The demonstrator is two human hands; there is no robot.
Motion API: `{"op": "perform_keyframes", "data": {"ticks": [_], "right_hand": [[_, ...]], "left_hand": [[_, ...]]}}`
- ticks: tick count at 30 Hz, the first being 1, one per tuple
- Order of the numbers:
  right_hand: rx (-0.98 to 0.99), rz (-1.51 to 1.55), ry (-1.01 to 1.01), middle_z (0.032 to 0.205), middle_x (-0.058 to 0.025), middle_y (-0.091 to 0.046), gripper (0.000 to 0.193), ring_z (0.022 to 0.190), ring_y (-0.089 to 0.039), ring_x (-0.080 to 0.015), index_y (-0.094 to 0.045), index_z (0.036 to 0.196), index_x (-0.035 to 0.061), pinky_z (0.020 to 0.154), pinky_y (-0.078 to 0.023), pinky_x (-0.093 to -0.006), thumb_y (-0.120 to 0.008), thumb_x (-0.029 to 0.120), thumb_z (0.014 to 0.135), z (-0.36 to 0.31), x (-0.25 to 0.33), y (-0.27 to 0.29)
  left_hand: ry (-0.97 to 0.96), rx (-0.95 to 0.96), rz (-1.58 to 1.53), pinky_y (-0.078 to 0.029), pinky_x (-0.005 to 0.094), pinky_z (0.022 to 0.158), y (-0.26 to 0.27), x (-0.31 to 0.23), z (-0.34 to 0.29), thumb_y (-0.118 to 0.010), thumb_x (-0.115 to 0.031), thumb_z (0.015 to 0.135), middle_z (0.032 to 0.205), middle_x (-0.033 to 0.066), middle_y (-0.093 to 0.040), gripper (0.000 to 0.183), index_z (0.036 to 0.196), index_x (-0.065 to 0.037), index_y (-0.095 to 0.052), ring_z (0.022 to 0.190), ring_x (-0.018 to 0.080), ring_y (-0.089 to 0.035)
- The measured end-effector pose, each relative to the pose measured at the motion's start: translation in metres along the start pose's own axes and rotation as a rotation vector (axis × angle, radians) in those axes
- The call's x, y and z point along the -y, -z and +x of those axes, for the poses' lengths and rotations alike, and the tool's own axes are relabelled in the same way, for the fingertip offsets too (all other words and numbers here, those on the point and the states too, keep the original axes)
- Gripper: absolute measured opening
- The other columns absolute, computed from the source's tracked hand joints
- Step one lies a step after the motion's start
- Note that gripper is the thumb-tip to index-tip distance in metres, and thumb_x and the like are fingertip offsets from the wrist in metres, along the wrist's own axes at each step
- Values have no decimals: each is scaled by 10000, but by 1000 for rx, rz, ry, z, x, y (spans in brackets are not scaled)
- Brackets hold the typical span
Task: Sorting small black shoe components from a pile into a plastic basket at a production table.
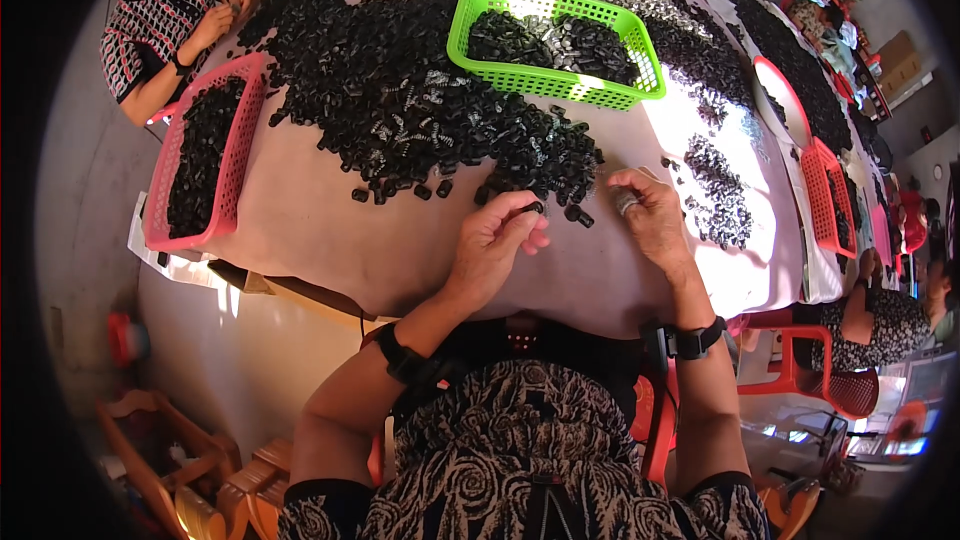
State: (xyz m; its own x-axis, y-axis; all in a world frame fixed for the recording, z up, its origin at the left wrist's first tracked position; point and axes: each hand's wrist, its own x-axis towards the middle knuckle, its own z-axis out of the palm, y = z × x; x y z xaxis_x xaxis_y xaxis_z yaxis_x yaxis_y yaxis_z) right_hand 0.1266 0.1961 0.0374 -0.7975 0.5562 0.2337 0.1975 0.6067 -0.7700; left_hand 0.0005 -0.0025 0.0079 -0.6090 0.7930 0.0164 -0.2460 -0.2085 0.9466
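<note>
My left hand point(493, 245) pinches a small black plastic part point(535, 208) between thumb and forefinger, just over the near edge of the heap. The fingers of my right hand point(655, 220) are bent together around something greyish point(626, 201); I cannot make out whether it is a held piece or a covering on a finger. In front of both hands spreads a heap of short black tubular parts point(400, 125). Silvery coil springs point(425, 128) lie scattered on top of it. A few loose black parts point(578, 215) lie between my hands.
Beyond the heap stands a green basket point(560, 80) holding black parts. A pink basket point(240, 155) sits at the left edge near another person point(165, 25). On the right are a round pink-rimmed tray point(770, 75) and a red basket point(815, 195). More people sit along the right side.
</note>
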Motion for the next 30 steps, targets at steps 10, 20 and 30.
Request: {"op": "perform_keyframes", "data": {"ticks": [10,20,30], "right_hand": [[121,-221,338,877,-111,-578,413,911,-580,-324,-636,989,31,797,-476,-378,-545,-166,637,5,17,-20],[23,-167,150,885,-101,-608,284,836,-610,-279,-632,955,4,747,-485,-325,-574,-133,713,-4,11,6],[-41,61,-19,924,-78,-648,229,844,-633,-130,-617,994,-14,773,-494,-244,-590,-108,787,-7,-5,2]], "left_hand": [[-44,28,14,-509,242,655,-1,1,0,-517,-93,963,905,64,-640,207,1143,-8,-574,753,125,-634],[-19,19,-4,-506,243,656,0,3,1,-520,-90,961,910,79,-643,223,1162,-2,-561,757,128,-633],[-20,-5,2,-508,240,645,1,4,1,-523,-82,958,902,82,-646,224,1162,2,-565,742,128,-635]]}}
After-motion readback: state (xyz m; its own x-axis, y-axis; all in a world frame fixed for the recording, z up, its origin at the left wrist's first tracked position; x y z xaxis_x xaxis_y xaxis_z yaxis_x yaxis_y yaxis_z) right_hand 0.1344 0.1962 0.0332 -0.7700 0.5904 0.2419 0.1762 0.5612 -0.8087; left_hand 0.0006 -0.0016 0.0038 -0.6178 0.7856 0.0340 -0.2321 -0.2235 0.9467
